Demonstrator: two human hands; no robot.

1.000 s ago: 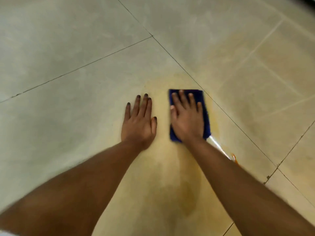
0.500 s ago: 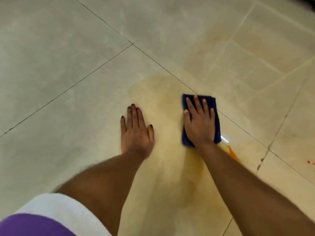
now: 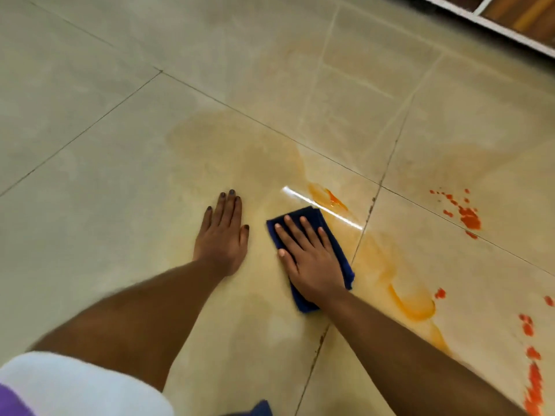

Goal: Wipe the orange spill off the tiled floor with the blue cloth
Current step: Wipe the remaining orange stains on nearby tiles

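The right hand [image 3: 310, 259] lies flat, just right of the frame's centre, with its fingers straight and slightly spread, pressing down on a folded dark blue cloth [image 3: 336, 244]. The cloth rests on the glossy beige tiled floor [image 3: 90, 145], its long edge running from upper left to lower right, and it shows beyond the fingertips, along the hand's right side and under the wrist. The left hand [image 3: 223, 235] is planted palm-down on the bare tile just to the left of the cloth, apart from it, with fingers straight and close together and the thumb out to the side.

The orange spill [image 3: 411, 304] sits mostly to the right of the cloth. A thick orange-yellow smear runs from beside the cloth's right edge down toward the lower right, ending in a curved, darker pool. A smaller orange streak [image 3: 330, 199] lies just above the cloth's upper corner, next to a bright white glare line. A pale yellowish film [image 3: 240, 151] spreads over the tile above and around both hands. Bright red-orange splatters [image 3: 467, 216] dot the tile at the right of the frame, and more drops [image 3: 534, 382] trail down the lower right edge.

In the lower left corner a white sleeve edge [image 3: 75, 382] with purple fabric beneath it covers the left upper arm. A small dark blue shape [image 3: 258, 409] at the bottom edge may be more cloth; too little of it shows to be sure. In the upper right corner is a white-edged brown wooden strip [image 3: 516, 16].
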